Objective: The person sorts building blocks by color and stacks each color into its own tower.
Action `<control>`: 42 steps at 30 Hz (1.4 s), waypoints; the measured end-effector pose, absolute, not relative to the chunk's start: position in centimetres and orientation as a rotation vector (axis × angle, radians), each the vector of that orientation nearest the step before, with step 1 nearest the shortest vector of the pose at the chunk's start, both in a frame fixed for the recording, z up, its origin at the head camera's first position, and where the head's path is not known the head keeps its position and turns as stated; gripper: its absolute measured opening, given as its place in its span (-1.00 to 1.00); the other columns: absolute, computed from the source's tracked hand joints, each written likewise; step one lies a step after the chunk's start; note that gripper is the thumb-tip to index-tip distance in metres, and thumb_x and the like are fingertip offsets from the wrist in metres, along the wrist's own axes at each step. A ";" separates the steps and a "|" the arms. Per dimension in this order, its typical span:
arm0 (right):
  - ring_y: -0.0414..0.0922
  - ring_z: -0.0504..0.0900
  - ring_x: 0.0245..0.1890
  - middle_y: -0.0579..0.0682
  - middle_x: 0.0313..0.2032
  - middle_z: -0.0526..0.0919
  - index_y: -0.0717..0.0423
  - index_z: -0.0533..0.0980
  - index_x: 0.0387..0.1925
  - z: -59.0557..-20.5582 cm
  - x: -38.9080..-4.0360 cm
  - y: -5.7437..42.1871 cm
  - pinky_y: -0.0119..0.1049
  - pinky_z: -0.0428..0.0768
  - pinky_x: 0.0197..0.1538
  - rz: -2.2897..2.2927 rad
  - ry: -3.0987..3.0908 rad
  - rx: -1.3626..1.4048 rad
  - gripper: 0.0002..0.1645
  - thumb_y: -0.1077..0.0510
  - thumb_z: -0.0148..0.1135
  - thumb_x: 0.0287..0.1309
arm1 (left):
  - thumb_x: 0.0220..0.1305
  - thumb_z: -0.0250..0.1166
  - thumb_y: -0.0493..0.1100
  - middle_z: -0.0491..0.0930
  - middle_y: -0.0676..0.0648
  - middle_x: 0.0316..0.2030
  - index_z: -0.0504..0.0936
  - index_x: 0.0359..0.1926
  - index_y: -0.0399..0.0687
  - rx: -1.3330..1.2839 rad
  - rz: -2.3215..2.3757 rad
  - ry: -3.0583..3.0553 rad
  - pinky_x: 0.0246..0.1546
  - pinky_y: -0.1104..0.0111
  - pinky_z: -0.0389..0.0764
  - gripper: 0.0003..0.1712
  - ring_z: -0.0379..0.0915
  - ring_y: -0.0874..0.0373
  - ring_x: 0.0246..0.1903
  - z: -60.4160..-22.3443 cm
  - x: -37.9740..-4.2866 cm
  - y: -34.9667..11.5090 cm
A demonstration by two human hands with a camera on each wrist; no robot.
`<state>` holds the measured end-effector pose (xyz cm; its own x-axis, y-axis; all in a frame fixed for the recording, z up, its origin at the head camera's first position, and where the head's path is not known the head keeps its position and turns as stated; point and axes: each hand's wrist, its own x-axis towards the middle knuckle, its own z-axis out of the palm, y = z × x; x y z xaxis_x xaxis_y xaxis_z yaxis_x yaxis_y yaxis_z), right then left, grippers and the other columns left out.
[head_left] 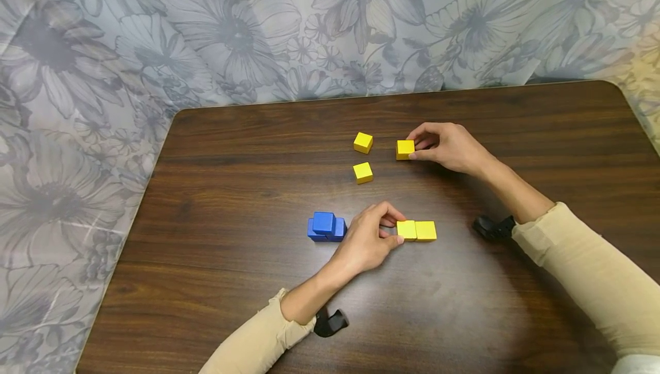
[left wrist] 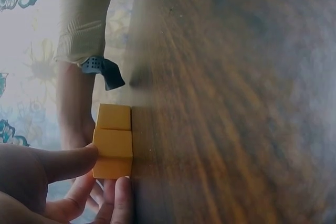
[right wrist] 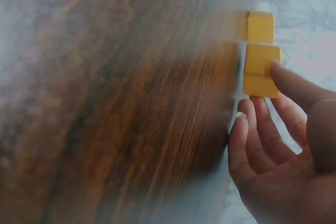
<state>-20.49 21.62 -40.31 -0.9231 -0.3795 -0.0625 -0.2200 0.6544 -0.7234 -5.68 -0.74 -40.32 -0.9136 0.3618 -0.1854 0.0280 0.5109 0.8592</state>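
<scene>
Two yellow blocks stand side by side, touching, near the middle of the table. My left hand (head_left: pixel 367 237) pinches the left yellow block (head_left: pixel 406 231) between thumb and fingers; the right yellow block (head_left: pixel 425 231) sits against it. Farther back, my right hand (head_left: pixel 450 146) pinches another yellow block (head_left: pixel 405 150) with thumb and fingers. In the right wrist view that yellow block (right wrist: pixel 262 71) shows at the thumb tip. To its left lie two loose yellow blocks, a rear one (head_left: pixel 363 142) and a nearer one (head_left: pixel 363 173).
Left of my left hand stands a small stack of blue blocks (head_left: pixel 323 223), one resting on top of others. All this is on a dark wood-grain table (head_left: pixel 232 191). A flowered cloth (head_left: pixel 237 36) hangs behind its far edge. Both wrists wear black camera mounts (head_left: pixel 330 323).
</scene>
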 end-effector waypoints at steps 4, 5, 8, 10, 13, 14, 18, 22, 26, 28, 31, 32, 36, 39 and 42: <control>-0.09 0.65 -0.20 0.04 -0.14 0.68 0.08 0.62 -0.05 -40.4 -20.2 22.1 -0.48 0.51 -0.29 -1.130 2.679 -0.468 -0.67 0.16 0.47 0.13 | 0.18 0.44 -0.32 0.58 0.07 -0.16 0.63 -0.08 -0.01 0.319 1.365 2.410 -0.16 0.55 0.55 -0.70 0.52 0.23 -0.09 -40.3 -5.7 -0.6; -0.10 0.64 -0.21 0.03 -0.15 0.69 0.08 0.62 -0.06 -40.3 -20.1 22.2 -0.48 0.51 -0.29 -1.137 2.677 -0.464 -0.67 0.16 0.47 0.13 | 0.18 0.44 -0.32 0.58 0.07 -0.16 0.63 -0.08 -0.01 0.318 1.365 2.409 -0.16 0.55 0.55 -0.70 0.52 0.23 -0.09 -40.3 -5.7 -0.6; -0.14 0.64 -0.21 0.03 -0.15 0.69 0.07 0.63 -0.06 -40.2 -19.8 22.5 -0.50 0.51 -0.27 -1.152 2.670 -0.464 -0.67 0.16 0.47 0.12 | 0.19 0.44 -0.32 0.57 0.07 -0.16 0.63 -0.07 -0.01 0.311 1.361 2.409 -0.17 0.55 0.54 -0.70 0.52 0.23 -0.09 -40.2 -5.6 -0.6; -0.16 0.64 -0.21 0.03 -0.14 0.69 0.07 0.63 -0.06 -40.1 -19.5 22.7 -0.52 0.51 -0.25 -1.156 2.666 -0.467 -0.67 0.14 0.47 0.12 | 0.19 0.44 -0.32 0.57 0.08 -0.16 0.63 -0.07 -0.01 0.308 1.357 2.410 -0.17 0.55 0.54 -0.70 0.52 0.23 -0.09 -40.3 -5.6 -0.6; -0.20 0.63 -0.22 0.01 -0.17 0.69 0.04 0.63 -0.06 -39.9 -18.9 23.0 -0.51 0.50 -0.26 -1.162 2.665 -0.472 -0.67 0.12 0.47 0.13 | 0.18 0.44 -0.32 0.57 0.07 -0.16 0.63 -0.06 -0.01 0.304 1.355 2.418 -0.17 0.56 0.54 -0.69 0.52 0.24 -0.10 -40.3 -5.7 -0.5; -0.21 0.63 -0.23 0.01 -0.18 0.70 0.03 0.63 -0.06 -39.8 -18.7 23.1 -0.50 0.49 -0.26 -1.167 2.665 -0.473 -0.67 0.11 0.48 0.12 | 0.18 0.44 -0.31 0.57 0.07 -0.16 0.63 -0.06 -0.01 0.304 1.354 2.420 -0.17 0.56 0.54 -0.69 0.52 0.25 -0.11 -40.3 -5.7 -0.5; -0.23 0.63 -0.26 -0.02 -0.22 0.70 0.00 0.63 -0.07 -39.5 -17.6 23.4 -0.48 0.49 -0.30 -1.193 2.663 -0.491 -0.66 0.10 0.49 0.10 | 0.17 0.44 -0.31 0.57 0.07 -0.16 0.64 -0.05 -0.02 0.299 1.350 2.420 -0.18 0.57 0.54 -0.68 0.52 0.25 -0.12 -40.2 -5.7 -0.4; -0.22 0.63 -0.24 -0.04 -0.21 0.69 -0.01 0.63 -0.07 -39.2 -16.6 23.5 -0.50 0.51 -0.29 -1.218 2.640 -0.521 -0.65 0.11 0.50 0.08 | 0.17 0.45 -0.30 0.56 0.07 -0.17 0.64 -0.05 -0.01 0.287 1.343 2.423 -0.18 0.56 0.54 -0.68 0.53 0.26 -0.13 -40.1 -5.7 -0.4; -0.23 0.63 -0.24 -0.06 -0.21 0.69 -0.03 0.64 -0.08 -38.9 -15.7 23.4 -0.52 0.54 -0.25 -1.224 2.629 -0.529 -0.66 0.14 0.51 0.08 | 0.18 0.45 -0.30 0.56 0.07 -0.16 0.64 -0.05 0.00 0.274 1.342 2.421 -0.19 0.56 0.54 -0.68 0.53 0.25 -0.15 -40.1 -5.7 -0.5; -0.23 0.63 -0.24 -0.07 -0.22 0.69 -0.04 0.64 -0.08 -38.7 -15.3 23.3 -0.53 0.55 -0.24 -1.231 2.624 -0.529 -0.66 0.15 0.51 0.08 | 0.18 0.45 -0.29 0.56 0.08 -0.16 0.64 -0.05 0.01 0.265 1.345 2.414 -0.19 0.55 0.55 -0.69 0.53 0.25 -0.15 -40.2 -5.7 -0.5; -0.23 0.64 -0.24 -0.07 -0.22 0.69 -0.03 0.63 -0.08 -38.4 -14.8 23.2 -0.52 0.57 -0.23 -1.255 2.614 -0.534 -0.65 0.17 0.51 0.07 | 0.18 0.44 -0.30 0.56 0.09 -0.16 0.63 -0.06 0.02 0.258 1.350 2.407 -0.18 0.54 0.55 -0.69 0.53 0.26 -0.14 -40.2 -5.7 -0.5; -0.23 0.64 -0.24 -0.07 -0.22 0.69 -0.04 0.63 -0.07 -38.3 -14.6 23.1 -0.52 0.58 -0.23 -1.261 2.613 -0.536 -0.65 0.17 0.51 0.07 | 0.18 0.44 -0.30 0.56 0.09 -0.16 0.63 -0.06 0.02 0.257 1.351 2.405 -0.18 0.54 0.55 -0.69 0.53 0.26 -0.13 -40.2 -5.7 -0.5; -0.22 0.63 -0.23 -0.08 -0.22 0.68 -0.05 0.63 -0.07 -37.8 -13.9 23.0 -0.52 0.57 -0.22 -1.281 2.615 -0.540 -0.63 0.18 0.52 0.05 | 0.18 0.44 -0.30 0.56 0.08 -0.16 0.63 -0.06 0.00 0.275 1.352 2.404 -0.16 0.54 0.55 -0.69 0.53 0.24 -0.12 -40.2 -5.8 -0.6; -0.21 0.64 -0.23 -0.10 -0.19 0.68 -0.05 0.63 -0.07 -37.5 -13.3 22.8 -0.51 0.58 -0.21 -1.300 2.609 -0.558 -0.63 0.19 0.52 0.05 | 0.18 0.44 -0.30 0.56 0.07 -0.16 0.63 -0.05 -0.02 0.291 1.345 2.408 -0.16 0.54 0.54 -0.68 0.52 0.22 -0.11 -40.2 -5.8 -0.7; -0.21 0.64 -0.24 -0.12 -0.18 0.68 -0.05 0.64 -0.08 -37.3 -12.8 22.7 -0.51 0.59 -0.20 -1.320 2.598 -0.580 -0.62 0.20 0.53 0.02 | 0.18 0.44 -0.30 0.57 0.07 -0.17 0.63 -0.05 -0.02 0.300 1.340 2.411 -0.16 0.55 0.54 -0.68 0.52 0.22 -0.11 -40.2 -5.8 -0.7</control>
